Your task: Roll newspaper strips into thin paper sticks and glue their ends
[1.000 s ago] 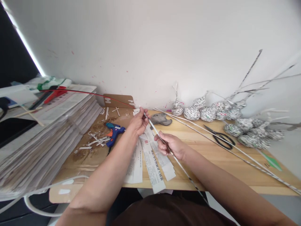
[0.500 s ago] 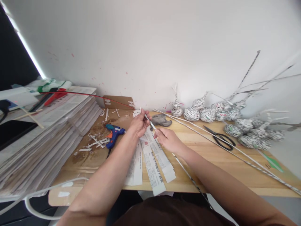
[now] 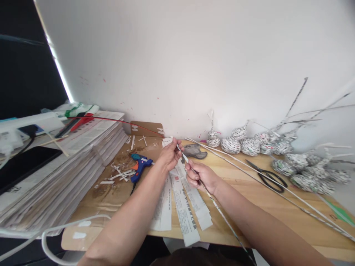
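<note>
A thin rolled newspaper tube (image 3: 219, 211) runs from between my hands down past the table's front edge. My left hand (image 3: 171, 154) pinches its upper tip between thumb and fingers. Lower down, my right hand (image 3: 200, 174) is closed around the same tube. Beneath both hands, cut newspaper strips (image 3: 185, 218) fan out over the table. Just behind my hands lies a crumpled grey cloth-like piece (image 3: 196, 151). A blue glue gun (image 3: 141, 167) rests to the left of my left forearm.
A tall stack of newspapers (image 3: 91, 159) stands at left, bearing a black phone (image 3: 30, 166). Paper scraps (image 3: 122, 173) litter the cardboard. On the right are black scissors (image 3: 270, 179), long paper tubes (image 3: 291, 202) and several woven paper gourds (image 3: 251, 146) along the wall.
The view has shifted, so the table's things appear lower and further right. My right hand has turned, its fingers now curled around the tube, which still runs between both hands.
</note>
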`<action>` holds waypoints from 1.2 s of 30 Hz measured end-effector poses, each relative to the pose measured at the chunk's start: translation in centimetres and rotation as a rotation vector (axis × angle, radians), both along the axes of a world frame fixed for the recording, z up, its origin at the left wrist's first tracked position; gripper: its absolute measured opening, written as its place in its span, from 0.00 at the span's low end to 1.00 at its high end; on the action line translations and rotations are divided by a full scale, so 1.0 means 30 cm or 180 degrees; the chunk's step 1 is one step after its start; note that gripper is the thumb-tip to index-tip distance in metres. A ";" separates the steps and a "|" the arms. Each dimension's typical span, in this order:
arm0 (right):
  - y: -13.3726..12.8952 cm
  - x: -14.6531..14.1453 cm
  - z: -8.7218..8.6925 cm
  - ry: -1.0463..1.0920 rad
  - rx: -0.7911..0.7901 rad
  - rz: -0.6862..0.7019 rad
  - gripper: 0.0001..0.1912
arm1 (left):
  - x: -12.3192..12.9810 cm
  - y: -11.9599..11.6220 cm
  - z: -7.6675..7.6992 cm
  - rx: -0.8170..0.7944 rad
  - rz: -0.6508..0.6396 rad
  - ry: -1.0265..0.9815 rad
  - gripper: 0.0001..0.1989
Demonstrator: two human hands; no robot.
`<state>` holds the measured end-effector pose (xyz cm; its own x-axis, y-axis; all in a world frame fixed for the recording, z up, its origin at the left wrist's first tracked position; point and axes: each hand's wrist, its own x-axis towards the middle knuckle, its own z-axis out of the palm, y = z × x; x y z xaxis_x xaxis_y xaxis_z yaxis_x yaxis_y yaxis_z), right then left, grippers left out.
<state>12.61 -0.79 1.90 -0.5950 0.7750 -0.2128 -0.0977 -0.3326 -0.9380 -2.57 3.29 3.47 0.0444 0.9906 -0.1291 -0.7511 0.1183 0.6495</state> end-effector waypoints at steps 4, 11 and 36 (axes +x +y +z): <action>0.009 -0.007 0.006 -0.0324 0.0346 -0.0153 0.21 | 0.001 -0.001 -0.003 0.0002 0.0030 -0.0003 0.11; 0.043 -0.012 -0.001 0.0209 -0.0266 -0.0013 0.20 | -0.001 0.009 -0.012 0.0042 0.0020 -0.0080 0.11; 0.074 -0.061 0.001 0.0708 -0.0873 0.0045 0.13 | 0.002 -0.001 -0.014 0.0242 -0.0271 -0.0130 0.13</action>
